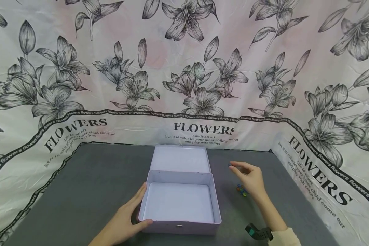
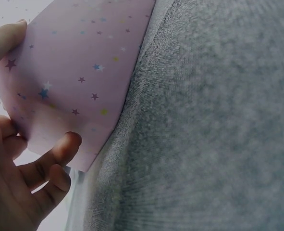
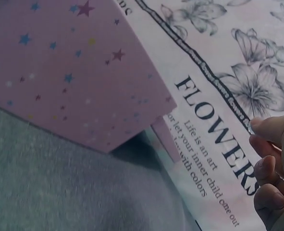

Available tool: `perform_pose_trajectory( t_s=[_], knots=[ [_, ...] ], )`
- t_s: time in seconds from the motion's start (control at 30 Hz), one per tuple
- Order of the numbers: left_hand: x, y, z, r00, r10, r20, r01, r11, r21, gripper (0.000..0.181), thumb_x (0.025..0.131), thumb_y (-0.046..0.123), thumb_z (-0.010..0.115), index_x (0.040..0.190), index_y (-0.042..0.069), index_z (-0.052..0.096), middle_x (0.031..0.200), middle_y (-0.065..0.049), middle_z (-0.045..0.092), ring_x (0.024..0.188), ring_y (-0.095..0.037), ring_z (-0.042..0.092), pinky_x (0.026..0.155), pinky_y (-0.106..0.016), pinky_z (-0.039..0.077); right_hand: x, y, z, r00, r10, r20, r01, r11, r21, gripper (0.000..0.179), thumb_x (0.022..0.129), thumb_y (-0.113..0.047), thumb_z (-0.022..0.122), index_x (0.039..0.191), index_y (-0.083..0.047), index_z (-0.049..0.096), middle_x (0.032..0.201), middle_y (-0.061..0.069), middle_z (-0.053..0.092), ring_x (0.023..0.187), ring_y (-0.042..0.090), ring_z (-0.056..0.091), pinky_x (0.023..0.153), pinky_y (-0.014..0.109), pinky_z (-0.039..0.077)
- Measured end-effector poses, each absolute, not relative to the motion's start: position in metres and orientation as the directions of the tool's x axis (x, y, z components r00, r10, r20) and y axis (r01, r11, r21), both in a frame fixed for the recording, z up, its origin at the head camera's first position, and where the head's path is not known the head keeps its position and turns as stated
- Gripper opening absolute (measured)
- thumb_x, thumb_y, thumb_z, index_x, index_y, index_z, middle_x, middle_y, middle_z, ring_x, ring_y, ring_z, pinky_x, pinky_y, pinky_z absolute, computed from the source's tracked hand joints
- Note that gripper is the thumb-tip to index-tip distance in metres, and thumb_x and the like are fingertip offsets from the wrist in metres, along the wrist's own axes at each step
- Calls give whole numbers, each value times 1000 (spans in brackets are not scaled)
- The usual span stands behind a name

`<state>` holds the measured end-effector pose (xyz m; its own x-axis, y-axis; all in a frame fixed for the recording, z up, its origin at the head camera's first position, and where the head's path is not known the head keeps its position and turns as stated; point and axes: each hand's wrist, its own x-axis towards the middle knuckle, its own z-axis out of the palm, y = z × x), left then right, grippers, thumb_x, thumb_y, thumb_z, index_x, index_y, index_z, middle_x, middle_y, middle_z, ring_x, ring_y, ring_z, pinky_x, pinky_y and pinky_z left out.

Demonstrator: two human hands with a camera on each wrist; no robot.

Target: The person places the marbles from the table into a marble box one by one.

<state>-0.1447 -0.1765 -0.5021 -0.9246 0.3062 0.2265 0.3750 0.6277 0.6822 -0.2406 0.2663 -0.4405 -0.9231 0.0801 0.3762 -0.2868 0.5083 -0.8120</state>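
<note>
A hinged box [image 1: 180, 227], pale inside, has its lid [image 1: 180, 158] tipped back behind it. Its interior holds nothing. My left hand [image 1: 123, 218] grips the front left corner, thumb over the front rim and fingers along the left wall. In the left wrist view the box's pink side [image 2: 84, 62] shows printed stars, and two fingers bend free of it. To the right of the box, my right hand [image 1: 250, 177] is raised with thumb and forefinger pinching a small blue marble [image 1: 229, 165], mostly covered by the fingertips. Several coloured marbles [image 1: 242, 190] lie in a cluster below that hand.
A dark grey cloth [image 1: 104, 181] covers the table under the box. Behind and on both sides hangs a white curtain [image 1: 203, 133] with printed flowers and lettering. The right wrist wears a dark band [image 1: 259, 232], next to a light sleeve [image 1: 284, 238].
</note>
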Motion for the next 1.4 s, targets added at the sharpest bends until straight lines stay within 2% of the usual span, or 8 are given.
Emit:
perform_pose_trajectory(
  t_s=[0.13,0.3,0.53,0.93,1.03,1.2,1.27,1.4],
  knots=[
    [-144,-177,-502,-924,305,231,379,639,670,106,90,56,81,171,23,22,175,1,22,154,-28,34,114,-64,42,-245,255,-437,-915,67,397,-313,501,-807,22,97,-19,80,115,-6,82,105,14,78,64,9,54,53,25,41],
    [-144,-177,-500,-926,307,221,373,638,673,106,90,57,81,170,17,25,175,0,22,154,-28,34,114,-64,42,-251,242,-435,-912,43,407,-334,498,-800,20,96,-16,81,113,-6,82,104,15,79,63,9,53,51,25,38],
    [-145,-177,-501,-929,307,206,361,633,685,106,89,58,81,171,19,24,175,-1,22,155,-27,34,114,-64,42,-259,223,-431,-908,-11,418,-371,481,-794,20,94,-14,82,113,-6,82,106,13,79,67,7,58,54,24,43],
    [-147,-178,-502,-929,311,203,360,619,698,106,90,55,82,171,19,23,175,-4,22,155,-28,33,114,-64,41,-273,184,-418,-884,-147,444,-460,447,-768,18,94,-14,82,111,-8,83,82,11,76,60,9,55,50,23,42],
    [-146,-178,-501,-927,306,216,367,627,687,106,89,55,82,170,19,25,175,-4,24,154,-26,34,115,-63,42,-274,175,-415,-885,-178,431,-462,454,-761,18,94,-18,83,110,-10,84,83,9,76,58,10,54,48,23,40],
    [-145,-178,-501,-924,301,235,379,637,672,106,89,56,82,170,19,25,175,-5,25,154,-28,35,114,-62,43,-277,161,-413,-879,-236,414,-476,473,-741,15,94,-20,83,108,-16,84,100,3,81,59,10,58,46,23,38],
    [-145,-178,-501,-923,302,238,382,641,666,106,89,56,82,171,19,25,174,-6,26,154,-30,36,113,-63,43,-277,156,-413,-872,-263,414,-490,466,-736,13,94,-18,83,107,-16,85,106,2,81,60,10,59,47,23,39],
    [-145,-178,-500,-926,304,224,372,631,681,107,89,56,82,171,19,24,175,-6,25,154,-28,35,114,-62,43,-276,148,-414,-849,-318,421,-526,449,-722,13,92,-14,84,105,-14,85,107,4,81,60,8,60,49,22,39]
  ],
)
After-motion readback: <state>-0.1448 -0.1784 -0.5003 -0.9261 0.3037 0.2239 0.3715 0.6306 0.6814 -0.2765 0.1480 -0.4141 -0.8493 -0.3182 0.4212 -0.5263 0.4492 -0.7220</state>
